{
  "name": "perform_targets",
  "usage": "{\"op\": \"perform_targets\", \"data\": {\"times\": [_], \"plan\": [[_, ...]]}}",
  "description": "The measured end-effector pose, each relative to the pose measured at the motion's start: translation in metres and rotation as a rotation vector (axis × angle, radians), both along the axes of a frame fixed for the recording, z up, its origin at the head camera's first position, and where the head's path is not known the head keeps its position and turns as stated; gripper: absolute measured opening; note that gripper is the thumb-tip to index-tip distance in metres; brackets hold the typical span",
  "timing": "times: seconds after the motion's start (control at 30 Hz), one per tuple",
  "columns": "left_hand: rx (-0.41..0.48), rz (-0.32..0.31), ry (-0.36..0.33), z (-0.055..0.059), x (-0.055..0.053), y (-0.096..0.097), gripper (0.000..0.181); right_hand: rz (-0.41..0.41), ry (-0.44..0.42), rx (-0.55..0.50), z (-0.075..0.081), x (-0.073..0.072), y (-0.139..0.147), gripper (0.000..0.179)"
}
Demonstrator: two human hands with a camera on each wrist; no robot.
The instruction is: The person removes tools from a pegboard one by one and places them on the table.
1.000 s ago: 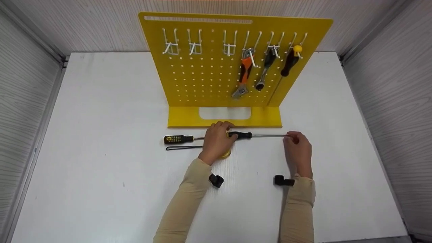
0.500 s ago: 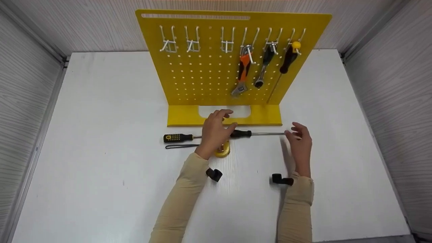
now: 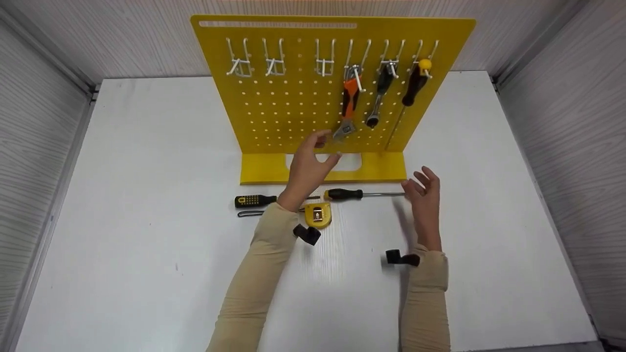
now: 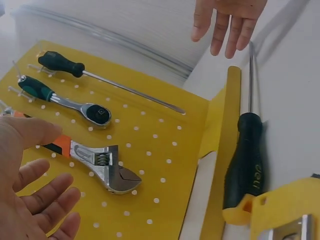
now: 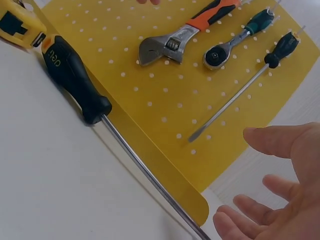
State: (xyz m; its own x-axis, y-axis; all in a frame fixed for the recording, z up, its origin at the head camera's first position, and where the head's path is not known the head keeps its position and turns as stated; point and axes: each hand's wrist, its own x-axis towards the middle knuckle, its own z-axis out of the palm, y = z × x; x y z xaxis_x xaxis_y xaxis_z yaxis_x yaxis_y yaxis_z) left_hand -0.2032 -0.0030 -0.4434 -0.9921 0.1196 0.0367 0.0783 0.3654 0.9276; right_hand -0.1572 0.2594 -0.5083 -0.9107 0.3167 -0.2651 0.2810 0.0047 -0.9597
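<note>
My left hand (image 3: 304,171) hovers in front of the yellow pegboard (image 3: 279,117), thumb and fingers spread, holding nothing. Just beyond its fingertips hangs an orange-handled adjustable wrench (image 3: 349,100); in the left wrist view they appear apart. Below, a black-handled screwdriver (image 3: 344,194) lies along the board's base. My right hand (image 3: 425,208) is held above this screwdriver's tip end, fingers parted and nothing in its grasp. A yellow tape measure (image 3: 318,215) lies below that handle. Partly behind my left wrist is a second screwdriver (image 3: 255,201) with a yellow-dotted grip.
A ratchet wrench (image 3: 379,98) and a long screwdriver (image 3: 414,88) hang at the board's right side. Bare white hooks (image 3: 239,66) stand at its left and middle. A dark wrist strap (image 3: 248,213) lies left of the tape measure. Walls border the white table (image 3: 146,195).
Both hands have let go of the black-handled screwdriver, which stays on the table. My left hand has risen toward the board, uncovering the tape measure; my right hand has lifted slightly with its fingers spreading.
</note>
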Motion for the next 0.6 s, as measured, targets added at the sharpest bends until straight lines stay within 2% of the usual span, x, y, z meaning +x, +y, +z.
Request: {"op": "perform_targets", "data": {"times": [0.27, 0.6], "plan": [[0.097, -0.014, -0.025, 0.02, -0.02, -0.002, 0.056, 0.076, 0.025, -0.067, 0.008, -0.01, -0.014, 0.073], [0.141, -0.045, -0.02, 0.043, -0.038, 0.002, 0.058, 0.166, 0.076, -0.1, 0.018, -0.029, -0.035, 0.074]]}}
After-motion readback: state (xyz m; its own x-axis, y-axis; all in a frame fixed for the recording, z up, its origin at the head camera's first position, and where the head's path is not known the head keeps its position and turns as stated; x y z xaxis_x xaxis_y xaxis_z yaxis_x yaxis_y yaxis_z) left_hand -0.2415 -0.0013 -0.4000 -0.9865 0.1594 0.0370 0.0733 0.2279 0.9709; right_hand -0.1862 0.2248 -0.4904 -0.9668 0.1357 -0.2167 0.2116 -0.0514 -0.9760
